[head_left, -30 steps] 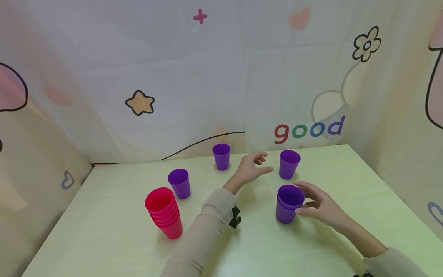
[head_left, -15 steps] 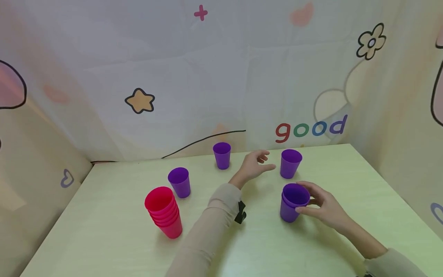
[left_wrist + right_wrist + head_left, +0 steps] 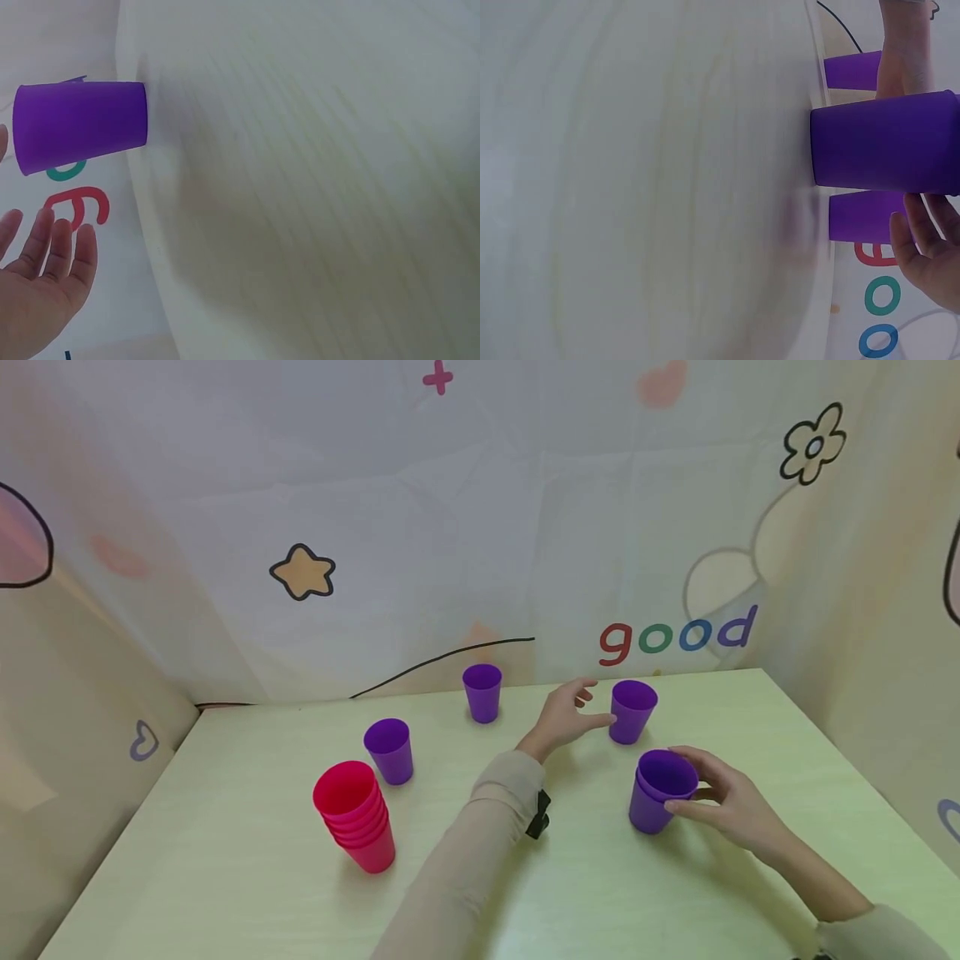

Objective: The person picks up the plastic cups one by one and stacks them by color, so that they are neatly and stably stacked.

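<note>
In the head view my right hand (image 3: 738, 806) holds two nested purple cups (image 3: 654, 806) by the upper part, thumb on the near side and fingers behind. They are upright and tilt slightly. My left hand (image 3: 564, 720) reaches toward a single purple cup (image 3: 632, 712) at the back right, its fingers spread and partly bent. Its thumb tip overlaps that cup's left edge in the head view; whether it touches, I cannot tell. The left wrist view shows the fingers (image 3: 79, 259) beside that cup (image 3: 82, 120), with a gap between.
Two more purple cups stand apart, one at the back (image 3: 483, 693) and one at the left (image 3: 390, 752). A stack of nested red cups (image 3: 358, 818) stands at the left front. A printed cloth (image 3: 450, 527) rises behind the pale green table (image 3: 225, 827).
The right hand has moved right with the nested purple cups, and its thumb now lies against them. My left hand has shifted right, nearer the back right cup. The camera view has tilted slightly.
</note>
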A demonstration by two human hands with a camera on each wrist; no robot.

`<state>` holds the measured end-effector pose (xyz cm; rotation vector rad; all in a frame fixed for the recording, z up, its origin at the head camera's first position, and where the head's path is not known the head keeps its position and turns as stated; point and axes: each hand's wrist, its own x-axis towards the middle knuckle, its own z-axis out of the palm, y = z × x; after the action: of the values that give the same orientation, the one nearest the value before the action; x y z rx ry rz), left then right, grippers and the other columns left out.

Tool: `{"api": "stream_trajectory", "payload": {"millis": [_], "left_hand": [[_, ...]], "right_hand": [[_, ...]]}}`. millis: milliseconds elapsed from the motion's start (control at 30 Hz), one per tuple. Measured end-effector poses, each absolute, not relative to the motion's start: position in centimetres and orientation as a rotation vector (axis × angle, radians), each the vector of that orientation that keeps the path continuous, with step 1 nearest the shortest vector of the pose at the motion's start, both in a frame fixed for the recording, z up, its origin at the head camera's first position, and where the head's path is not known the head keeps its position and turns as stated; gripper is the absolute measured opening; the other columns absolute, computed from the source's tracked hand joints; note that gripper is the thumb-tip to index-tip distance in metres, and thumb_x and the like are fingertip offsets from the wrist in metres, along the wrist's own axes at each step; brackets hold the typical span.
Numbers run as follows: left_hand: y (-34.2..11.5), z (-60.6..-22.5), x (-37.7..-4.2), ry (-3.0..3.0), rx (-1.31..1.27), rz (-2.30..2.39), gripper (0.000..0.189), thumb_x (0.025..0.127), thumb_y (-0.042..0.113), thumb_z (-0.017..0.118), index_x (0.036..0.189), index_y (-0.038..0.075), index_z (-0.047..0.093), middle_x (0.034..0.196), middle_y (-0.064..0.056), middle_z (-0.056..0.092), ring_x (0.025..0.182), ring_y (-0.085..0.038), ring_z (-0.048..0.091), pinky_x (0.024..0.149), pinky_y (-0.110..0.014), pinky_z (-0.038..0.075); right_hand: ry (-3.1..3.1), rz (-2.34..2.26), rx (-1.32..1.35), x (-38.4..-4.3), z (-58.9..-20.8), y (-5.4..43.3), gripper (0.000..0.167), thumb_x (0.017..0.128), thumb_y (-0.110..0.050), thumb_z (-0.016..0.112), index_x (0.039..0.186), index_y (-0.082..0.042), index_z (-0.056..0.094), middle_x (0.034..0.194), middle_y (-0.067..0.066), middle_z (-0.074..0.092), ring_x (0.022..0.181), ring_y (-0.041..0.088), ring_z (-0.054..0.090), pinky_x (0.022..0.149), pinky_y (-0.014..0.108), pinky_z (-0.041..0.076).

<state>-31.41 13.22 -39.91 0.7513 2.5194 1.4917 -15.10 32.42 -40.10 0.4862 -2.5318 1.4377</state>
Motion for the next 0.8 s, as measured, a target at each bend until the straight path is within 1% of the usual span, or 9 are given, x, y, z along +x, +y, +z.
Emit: {"api": "stream_trajectory", "payload": {"millis": [133, 333, 533, 667, 800], "left_hand": [[14.0, -39.9, -31.4, 2.532, 0.753, 1.476, 0.062, 0.077, 0.027, 0.073, 0.131, 0.011, 0.047, 0.113, -0.006, 0.055, 0.108, -0.025, 0.051, 0.081, -0.026, 0.044], [14.9, -39.9, -31.4, 2.580, 0.788, 1.406, 0.067, 0.077, 0.033, 0.073, 0.133, 0.013, 0.044, 0.121, -0.006, 0.050, 0.112, -0.022, 0.047, 0.084, -0.028, 0.044], [15.8, -39.9, -31.3, 2.629, 0.783, 1.359, 0.070, 0.076, 0.039, 0.072, 0.135, 0.015, 0.043, 0.124, -0.008, 0.046, 0.112, -0.019, 0.045, 0.085, -0.028, 0.043], [16.5, -39.9, -31.0, 2.671, 0.760, 1.291, 0.075, 0.075, 0.043, 0.071, 0.137, 0.015, 0.040, 0.129, -0.005, 0.044, 0.116, -0.018, 0.043, 0.091, -0.031, 0.042], [17.0, -40.0, -31.0, 2.690, 0.751, 1.267, 0.074, 0.076, 0.043, 0.070, 0.137, 0.014, 0.040, 0.131, -0.004, 0.043, 0.120, -0.018, 0.041, 0.095, -0.033, 0.039]], "right_hand": [[-2.533, 1.425, 0.474, -15.0, -40.1, 32.8, 0.055, 0.079, -0.002, 0.069, 0.127, 0.003, 0.043, 0.109, -0.017, 0.055, 0.093, -0.001, 0.055, 0.073, 0.019, 0.048], [-2.536, 1.426, 0.464, -15.0, -40.1, 33.0, 0.056, 0.079, -0.002, 0.068, 0.128, 0.004, 0.042, 0.109, -0.016, 0.055, 0.093, -0.001, 0.055, 0.073, 0.019, 0.048], [-2.538, 1.427, 0.467, -15.1, -40.1, 33.0, 0.056, 0.079, -0.002, 0.068, 0.128, 0.004, 0.042, 0.109, -0.015, 0.055, 0.092, 0.000, 0.056, 0.073, 0.019, 0.048], [-2.554, 1.421, 0.456, -15.0, -40.0, 33.0, 0.055, 0.079, -0.003, 0.068, 0.128, 0.003, 0.042, 0.109, -0.016, 0.054, 0.091, 0.000, 0.056, 0.073, 0.019, 0.048], [-2.561, 1.417, 0.452, -15.0, -40.0, 33.0, 0.055, 0.080, -0.004, 0.068, 0.128, 0.003, 0.042, 0.110, -0.017, 0.053, 0.090, 0.000, 0.056, 0.073, 0.020, 0.049]]}}
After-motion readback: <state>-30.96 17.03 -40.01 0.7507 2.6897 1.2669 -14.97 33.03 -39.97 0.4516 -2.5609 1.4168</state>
